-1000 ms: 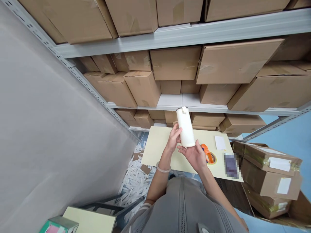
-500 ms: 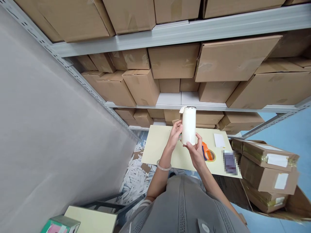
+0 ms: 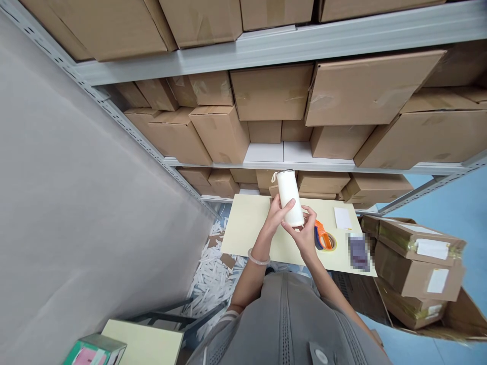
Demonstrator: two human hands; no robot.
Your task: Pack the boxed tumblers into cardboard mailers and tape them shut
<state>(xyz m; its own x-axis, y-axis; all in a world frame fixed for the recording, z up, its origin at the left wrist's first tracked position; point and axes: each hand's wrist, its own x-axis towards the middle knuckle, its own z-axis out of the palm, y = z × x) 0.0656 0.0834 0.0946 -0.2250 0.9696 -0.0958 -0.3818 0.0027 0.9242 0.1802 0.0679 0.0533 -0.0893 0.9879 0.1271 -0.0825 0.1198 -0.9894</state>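
A white tumbler (image 3: 290,198), with a small loop strap at its top and a metallic-looking rim, is held above the pale yellow table (image 3: 243,230), its top leaning to the left. My left hand (image 3: 278,215) grips its lower left side, the thumb lying across the front. At the base, my right hand (image 3: 302,234) closes its fingers around the lower right edge. Part of the tumbler's bottom is hidden by the fingers. Just right of my right hand, an orange tape dispenser (image 3: 323,235) with yellow tape lies on the table.
White paper (image 3: 343,218) and a blurred dark item (image 3: 359,252) lie on the table's right side. Shelves hold many cardboard boxes (image 3: 272,94) ahead. Stacked cartons (image 3: 418,268) stand at right. Paper shreds (image 3: 213,276) cover the floor at left; a green box (image 3: 93,350) sits lower left.
The tumbler has gone from nearly upright to tilted left and sits slightly lower. My left hand has shifted onto its front, and my right hand has moved around its base.
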